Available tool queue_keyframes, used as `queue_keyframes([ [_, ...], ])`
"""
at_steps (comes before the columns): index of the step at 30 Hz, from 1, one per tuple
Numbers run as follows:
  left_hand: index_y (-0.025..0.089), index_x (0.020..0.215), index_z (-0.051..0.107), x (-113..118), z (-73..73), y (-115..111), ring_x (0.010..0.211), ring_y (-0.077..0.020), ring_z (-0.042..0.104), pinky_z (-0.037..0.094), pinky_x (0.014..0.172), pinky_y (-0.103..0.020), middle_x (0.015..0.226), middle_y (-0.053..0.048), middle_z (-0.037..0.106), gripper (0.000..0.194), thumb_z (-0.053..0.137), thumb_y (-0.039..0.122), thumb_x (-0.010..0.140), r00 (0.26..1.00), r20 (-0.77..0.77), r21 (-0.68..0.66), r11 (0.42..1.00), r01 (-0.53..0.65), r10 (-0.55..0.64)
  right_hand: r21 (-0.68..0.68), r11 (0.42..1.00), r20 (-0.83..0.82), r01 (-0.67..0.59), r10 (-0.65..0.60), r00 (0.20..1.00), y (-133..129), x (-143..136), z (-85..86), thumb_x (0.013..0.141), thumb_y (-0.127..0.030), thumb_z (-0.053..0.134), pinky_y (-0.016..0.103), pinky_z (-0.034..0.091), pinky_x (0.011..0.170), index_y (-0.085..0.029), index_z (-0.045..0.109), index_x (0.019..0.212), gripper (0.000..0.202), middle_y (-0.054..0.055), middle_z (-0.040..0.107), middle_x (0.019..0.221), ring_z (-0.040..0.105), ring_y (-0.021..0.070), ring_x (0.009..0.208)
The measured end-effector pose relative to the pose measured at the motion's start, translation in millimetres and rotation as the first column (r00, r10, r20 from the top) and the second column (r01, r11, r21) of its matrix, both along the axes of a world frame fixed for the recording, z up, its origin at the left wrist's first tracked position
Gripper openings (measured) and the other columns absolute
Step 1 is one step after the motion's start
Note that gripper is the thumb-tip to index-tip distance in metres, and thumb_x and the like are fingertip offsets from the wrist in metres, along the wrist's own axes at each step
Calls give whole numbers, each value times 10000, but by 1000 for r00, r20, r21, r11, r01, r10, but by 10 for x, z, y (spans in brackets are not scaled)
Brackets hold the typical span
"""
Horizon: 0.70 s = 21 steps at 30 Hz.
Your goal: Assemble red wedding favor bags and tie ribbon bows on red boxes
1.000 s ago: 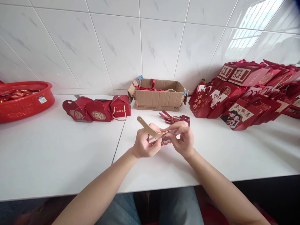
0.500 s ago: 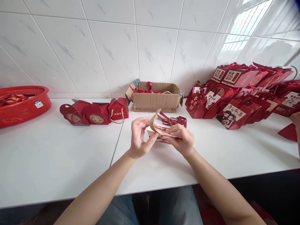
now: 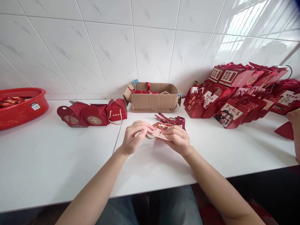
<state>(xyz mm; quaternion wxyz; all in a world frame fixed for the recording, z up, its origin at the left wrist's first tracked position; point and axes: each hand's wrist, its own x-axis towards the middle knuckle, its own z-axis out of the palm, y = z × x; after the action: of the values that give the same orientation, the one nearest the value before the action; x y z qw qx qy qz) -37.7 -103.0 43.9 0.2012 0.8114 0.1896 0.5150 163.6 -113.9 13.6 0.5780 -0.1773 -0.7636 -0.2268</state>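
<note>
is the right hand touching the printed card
Touching: the head view shows the right hand holding the printed card, fingers bent over its upper face.

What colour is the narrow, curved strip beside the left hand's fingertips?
The strip is tan-gold, clearest in the head view.
</note>
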Motion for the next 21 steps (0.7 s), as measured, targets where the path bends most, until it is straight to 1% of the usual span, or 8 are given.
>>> queue_keyframes([
  [1,189,723,678,10,14,-11,839,-208,651,492,815,-391,825,-64,711,289,460,262,898,998,-34,-6,998,-59,59,9,1000,28,14,-14,1000,-2,-7,-15,754,-183,750,263,506,546,-203,479,711,275,-4,632,639,617,135,640],
  [3,200,678,677,31,37,-32,776,-195,641,482,783,-374,777,-45,707,229,549,273,853,980,-120,44,987,-152,156,22,998,87,52,-54,995,-6,-21,-45,760,-130,731,263,476,551,-202,487,702,261,-10,642,659,621,133,659],
  [7,234,681,698,59,32,-35,789,-204,632,473,782,-381,794,-27,720,126,645,274,788,952,-214,164,969,-185,218,27,988,168,153,-156,973,-10,-49,-74,810,-113,669,263,412,550,-210,483,659,258,-43,628,645,592,106,636],
  [10,259,702,723,70,-10,-8,833,-220,613,470,790,-397,846,-32,722,90,677,294,770,933,-213,185,950,-252,289,19,981,172,194,-194,966,3,-59,-72,841,-135,637,269,403,578,-217,502,675,229,-46,606,627,574,106,655],
  [12,274,738,739,77,-43,10,869,-230,600,470,802,-411,886,-38,722,73,684,309,771,923,-211,165,943,-290,321,12,981,173,193,-192,966,21,-59,-78,844,-131,630,272,400,603,-219,510,692,213,-46,602,637,564,104,673],
  [14,282,770,747,86,-74,24,924,-243,590,473,823,-427,930,-42,722,68,690,319,772,925,-212,103,949,-299,314,22,980,178,199,-200,963,40,-58,-89,837,-121,636,272,385,606,-216,501,686,223,-50,599,640,543,100,665],
  [17,280,800,751,101,-106,27,1087,-284,547,459,896,-475,1019,-57,719,83,698,335,767,938,-207,-70,952,-297,277,59,975,184,215,-222,957,55,-61,-95,827,-105,638,270,368,596,-205,473,652,261,-53,592,627,508,96,634],
  [21,257,815,747,131,-121,1,1289,-318,421,359,1026,-561,1217,-85,649,112,694,342,766,938,-228,-318,891,-325,260,79,970,189,230,-241,952,56,-67,-76,839,-92,611,261,371,596,-196,466,635,272,-46,574,615,486,92,617],
])
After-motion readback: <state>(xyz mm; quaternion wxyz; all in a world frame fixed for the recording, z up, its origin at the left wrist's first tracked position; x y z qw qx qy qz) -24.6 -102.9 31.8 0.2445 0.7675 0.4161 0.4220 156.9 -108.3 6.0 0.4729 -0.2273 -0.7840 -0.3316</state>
